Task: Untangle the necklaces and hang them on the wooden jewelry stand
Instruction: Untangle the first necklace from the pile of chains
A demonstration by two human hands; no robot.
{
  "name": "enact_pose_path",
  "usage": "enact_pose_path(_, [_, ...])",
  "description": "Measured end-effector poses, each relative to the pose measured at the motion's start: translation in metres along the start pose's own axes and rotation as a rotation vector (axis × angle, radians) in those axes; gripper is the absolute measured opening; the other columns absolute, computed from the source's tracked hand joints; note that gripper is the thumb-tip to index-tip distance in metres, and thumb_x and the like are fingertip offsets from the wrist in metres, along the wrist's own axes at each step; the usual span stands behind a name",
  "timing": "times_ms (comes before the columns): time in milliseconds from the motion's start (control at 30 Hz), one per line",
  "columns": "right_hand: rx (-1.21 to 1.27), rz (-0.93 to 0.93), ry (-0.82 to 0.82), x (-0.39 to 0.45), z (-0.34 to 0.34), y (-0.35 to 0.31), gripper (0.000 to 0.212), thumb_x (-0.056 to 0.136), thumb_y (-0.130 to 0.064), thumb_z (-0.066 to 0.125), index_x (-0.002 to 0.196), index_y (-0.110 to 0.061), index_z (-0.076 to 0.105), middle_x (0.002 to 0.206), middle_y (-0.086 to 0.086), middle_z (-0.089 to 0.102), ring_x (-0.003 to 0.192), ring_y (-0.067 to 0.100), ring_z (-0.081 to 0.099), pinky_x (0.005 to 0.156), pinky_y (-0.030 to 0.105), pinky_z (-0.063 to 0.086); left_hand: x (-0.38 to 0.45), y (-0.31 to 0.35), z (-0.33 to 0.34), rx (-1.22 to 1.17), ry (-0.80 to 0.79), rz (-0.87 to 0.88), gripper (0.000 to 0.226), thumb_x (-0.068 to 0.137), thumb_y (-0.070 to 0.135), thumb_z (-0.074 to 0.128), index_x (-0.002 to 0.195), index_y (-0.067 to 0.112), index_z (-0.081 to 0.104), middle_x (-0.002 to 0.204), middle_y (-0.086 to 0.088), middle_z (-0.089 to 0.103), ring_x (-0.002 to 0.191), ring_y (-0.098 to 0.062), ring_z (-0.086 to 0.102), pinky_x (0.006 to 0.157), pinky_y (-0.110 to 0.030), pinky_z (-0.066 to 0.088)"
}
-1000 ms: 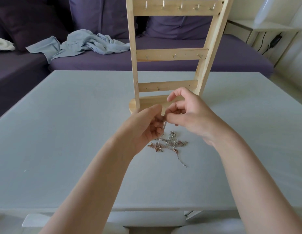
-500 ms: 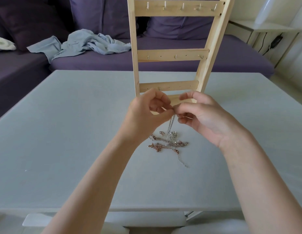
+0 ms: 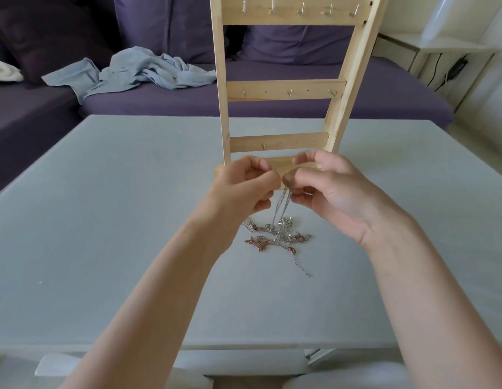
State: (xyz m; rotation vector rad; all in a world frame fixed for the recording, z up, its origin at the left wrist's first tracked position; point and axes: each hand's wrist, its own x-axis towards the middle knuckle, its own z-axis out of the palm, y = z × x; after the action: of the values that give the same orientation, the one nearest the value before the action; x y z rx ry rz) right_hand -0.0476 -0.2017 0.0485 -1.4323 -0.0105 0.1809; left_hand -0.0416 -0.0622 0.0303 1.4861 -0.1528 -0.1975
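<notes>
Pinching: a thin silver chain [image 3: 280, 203] is held up between both hands, just in front of the stand's base.
Left hand [image 3: 238, 189]: fingers are curled, its grip closed on the chain's top end.
Right hand [image 3: 325, 189]: thumb and fingers are pinched on the same chain (fingertips of both hands almost touching).
Necklaces [image 3: 275, 237]: a tangled silver and rose-gold heap is left lying near the worktop's middle, the lifted chain running down into it.
Wooden jewelry stand [image 3: 286, 91]: set upright toward the far edge of the worktop [image 3: 103, 220]; nothing is seen on its hooks.
Beyond: a purple sofa [image 3: 384, 88] is seen with a crumpled blue cloth [image 3: 137, 71] on it.
</notes>
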Motion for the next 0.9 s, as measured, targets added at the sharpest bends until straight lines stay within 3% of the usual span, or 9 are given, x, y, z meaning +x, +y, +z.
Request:
enact_pose_path(167, [-0.062, -0.137, 0.036, 0.0026, -0.0032, -0.0006, 0.029, 0.082, 0.014, 0.051, 0.092, -0.013, 0.045, 0.070, 0.005, 0.054, 0.062, 0.015, 0.043, 0.058, 0.021, 0.037, 0.0012, 0.0017, -0.0025, -0.103, 0.076, -0.117, 0.018, 0.081, 0.005, 0.060, 0.069, 0.015, 0.052, 0.065, 0.003, 0.048, 0.049, -0.005, 0.044, 0.050, -0.016, 0.043])
enact_pose_path(300, [-0.207, -0.180, -0.015, 0.0013, -0.0022, 0.0011, 0.027, 0.085, 0.009, 0.053, 0.093, -0.016, 0.044, 0.072, 0.001, 0.058, 0.061, 0.009, 0.048, 0.059, 0.018, 0.040, -0.0013, 0.0061, -0.0019, -0.184, -0.010, -0.147, 0.006, 0.085, 0.011, 0.062, 0.081, 0.011, 0.058, 0.065, 0.004, 0.060, 0.056, -0.006, 0.050, 0.051, -0.016, 0.047])
enact_pose_path(467, [-0.320, -0.214, -0.061, -0.0018, -0.0020, -0.0005, 0.031, 0.082, 0.011, 0.054, 0.093, -0.017, 0.042, 0.069, -0.002, 0.055, 0.055, 0.002, 0.049, 0.060, 0.012, 0.041, -0.0004, 0.0026, -0.0041, -0.162, -0.039, -0.223, 0.011, 0.082, 0.010, 0.066, 0.081, 0.015, 0.056, 0.066, 0.004, 0.062, 0.056, -0.005, 0.051, 0.052, -0.015, 0.047])
enact_pose_path(733, [-0.405, -0.202, -0.054, -0.0010, -0.0020, -0.0006, 0.035, 0.077, 0.006, 0.061, 0.090, -0.020, 0.043, 0.069, -0.005, 0.056, 0.070, 0.015, 0.049, 0.071, 0.025, 0.041, -0.0015, 0.0029, -0.0033, -0.167, -0.066, -0.231, 0.010, 0.082, 0.009, 0.064, 0.086, 0.013, 0.056, 0.055, 0.007, 0.060, 0.055, -0.006, 0.049, 0.051, -0.015, 0.047])
enact_pose_path(900, [-0.381, -0.205, -0.056, -0.0014, -0.0048, -0.0019, 0.034, 0.078, 0.007, 0.060, 0.091, -0.021, 0.045, 0.065, -0.008, 0.058, 0.063, 0.010, 0.050, 0.071, 0.024, 0.042, -0.0003, 0.0018, -0.0034, -0.212, -0.080, -0.252, 0.022, 0.081, 0.009, 0.066, 0.094, 0.018, 0.052, 0.058, 0.009, 0.061, 0.053, -0.004, 0.052, 0.051, -0.014, 0.046])
